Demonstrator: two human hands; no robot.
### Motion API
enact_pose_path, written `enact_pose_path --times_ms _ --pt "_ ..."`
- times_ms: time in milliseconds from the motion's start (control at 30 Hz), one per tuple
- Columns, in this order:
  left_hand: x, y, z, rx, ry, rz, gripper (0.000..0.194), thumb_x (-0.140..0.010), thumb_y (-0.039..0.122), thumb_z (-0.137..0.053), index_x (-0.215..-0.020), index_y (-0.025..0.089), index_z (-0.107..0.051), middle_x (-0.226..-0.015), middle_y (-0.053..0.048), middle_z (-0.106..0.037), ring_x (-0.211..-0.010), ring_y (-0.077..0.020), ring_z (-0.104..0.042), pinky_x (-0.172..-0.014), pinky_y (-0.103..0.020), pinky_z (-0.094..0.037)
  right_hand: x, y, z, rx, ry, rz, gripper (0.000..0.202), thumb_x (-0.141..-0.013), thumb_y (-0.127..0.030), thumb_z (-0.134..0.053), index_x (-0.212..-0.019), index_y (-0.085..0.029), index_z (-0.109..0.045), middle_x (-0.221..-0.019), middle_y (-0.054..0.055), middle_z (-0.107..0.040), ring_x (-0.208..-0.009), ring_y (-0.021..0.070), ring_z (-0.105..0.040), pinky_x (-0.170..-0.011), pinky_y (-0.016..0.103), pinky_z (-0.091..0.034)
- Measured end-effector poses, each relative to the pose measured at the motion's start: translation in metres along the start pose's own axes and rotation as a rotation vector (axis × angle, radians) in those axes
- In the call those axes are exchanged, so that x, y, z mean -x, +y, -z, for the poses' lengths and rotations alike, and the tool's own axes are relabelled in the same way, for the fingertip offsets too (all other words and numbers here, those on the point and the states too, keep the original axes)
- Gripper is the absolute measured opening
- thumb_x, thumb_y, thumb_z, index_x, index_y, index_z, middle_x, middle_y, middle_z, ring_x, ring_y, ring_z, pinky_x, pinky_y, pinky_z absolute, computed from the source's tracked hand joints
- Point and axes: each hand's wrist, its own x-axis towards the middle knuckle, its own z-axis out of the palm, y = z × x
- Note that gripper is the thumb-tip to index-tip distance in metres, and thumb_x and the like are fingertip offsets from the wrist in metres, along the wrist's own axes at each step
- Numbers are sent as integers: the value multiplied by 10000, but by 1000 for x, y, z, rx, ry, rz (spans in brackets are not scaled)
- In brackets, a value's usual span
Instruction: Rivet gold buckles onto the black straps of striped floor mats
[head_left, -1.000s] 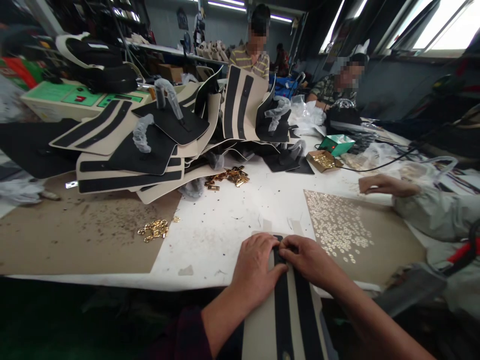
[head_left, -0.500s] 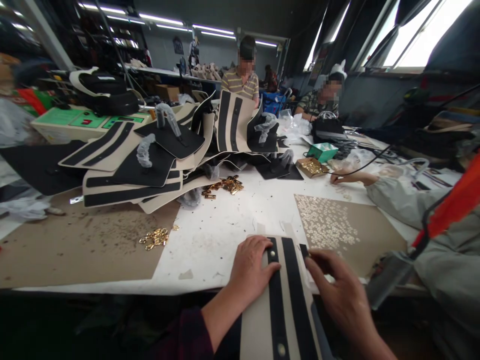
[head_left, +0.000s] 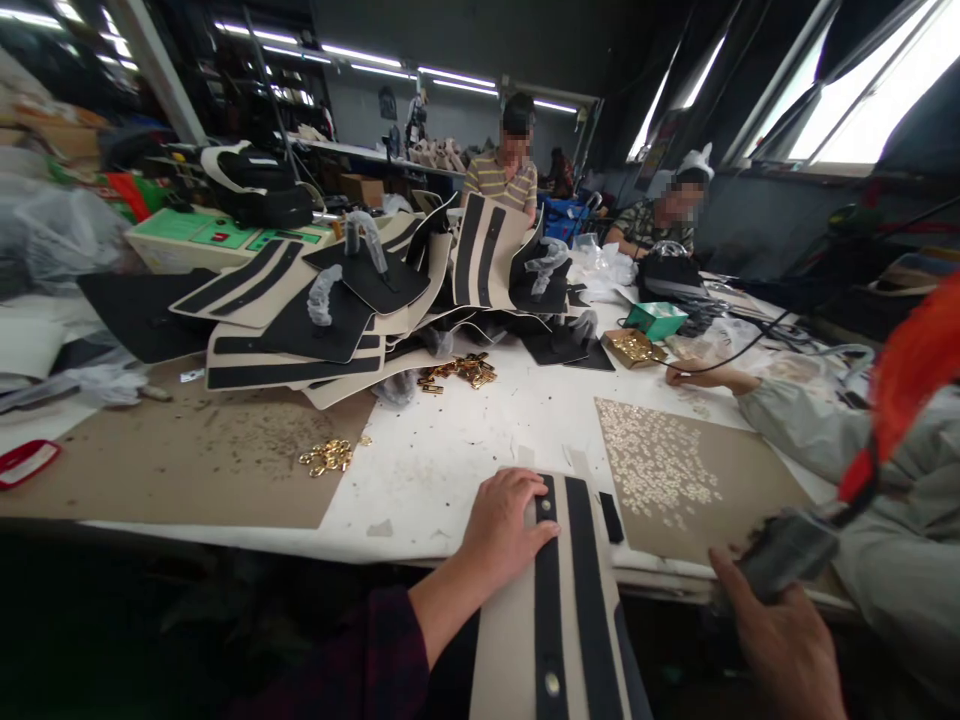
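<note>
My left hand lies on a beige bag panel with two black stripes. Its fingers curl over the far end and the thumb presses beside a round metal stud. A second stud sits lower on the same stripe. To the right, my right hand is around a dark grey cylindrical tool below an orange hose; thumb and forefinger lie on either side, the other fingers are hidden. A short black strip pokes out at the panel's right edge.
Striped panels with plastic-wrapped handles are piled at the back left. Gold buckles, gold clasps and many small rings lie on the table. A co-worker's sleeve reaches in from the right.
My right hand has left the black strip and moved right and down to the grey tool, which now tilts flatter. My left hand stays on the panel. The view has shifted slightly.
</note>
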Motion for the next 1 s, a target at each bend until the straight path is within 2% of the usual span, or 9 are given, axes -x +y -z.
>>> enact_pose_path --times_ms 67,100,167,233,333,433,567,800,1000 --pt "0 1 0 7 4 -2 366 -751 245 -871 -1071 235 -694 -1218 -56 -716 -1201 -293 -618 -1031 -505 -484 11 -36 0 -237 -46 -66 496 -788 -670 -710 -963 -205 -717 -954 164 -763 -974 404 -717 -879 564 -533" --pt "0 2 0 9 8 0 374 -748 246 -875 -1075 237 -694 -1223 -54 -715 -1207 -293 -615 -1040 -503 -479 16 -57 -2 -362 -81 -31 469 -773 -640 -752 -943 -204 -712 -971 137 -753 -960 359 -711 -877 517 -541" --pt "0 2 0 13 16 15 390 -743 240 -882 -1082 239 -690 -1228 -49 -711 -1217 -292 -608 -1053 -498 -470 24 -100 -12 -726 -182 104 448 -746 -566 -825 -965 -218 -649 -817 46 -689 -768 249 -674 -744 410 -556" --pt "0 2 0 17 20 26 407 -734 230 -891 -1083 244 -681 -1224 -45 -711 -1221 -291 -604 -1053 -491 -467 27 -138 -29 -1032 -358 197 413 -801 -541 -804 -979 -230 -599 -710 -19 -593 -623 167 -580 -610 322 -514" --pt "0 1 -2 30 15 18 450 -718 253 -913 -1095 257 -667 -1227 -36 -711 -1239 -291 -592 -1062 -487 -456 27 -173 -58 -1125 -446 274 363 -864 -519 -761 -989 -219 -599 -700 -18 -580 -604 159 -569 -538 284 -480" --pt "0 -1 -3 49 17 19 481 -712 295 -927 -1109 264 -657 -1240 -29 -707 -1255 -288 -581 -1088 -487 -435 26 -183 -81 -1057 -404 349 328 -877 -496 -752 -934 -208 -605 -687 -11 -591 -611 168 -593 -582 309 -517" --pt "-1 0 0 61 1 39 441 -739 304 -908 -1100 255 -660 -1251 -41 -700 -1254 -295 -578 -1083 -490 -435 24 -179 -99 -985 -356 382 321 -890 -493 -732 -848 -204 -600 -648 -14 -582 -566 157 -570 -568 306 -515" --pt "-3 5 5 58 -54 65 486 -748 269 -890 -1179 253 -666 -1282 -54 -679 -1272 -299 -560 -1096 -507 -422 22 -174 -110 -978 -340 351 323 -870 -484 -753 -871 -195 -609 -614 -18 -580 -535 166 -569 -536 309 -505" --pt "-4 7 6 76 -61 68 480 -731 229 -897 -1154 240 -672 -1260 -51 -689 -1262 -287 -565 -1104 -489 -409 21 -174 -109 -930 -364 375 295 -874 -420 -755 -758 -210 -584 -578 -22 -558 -501 155 -542 -494 300 -471"
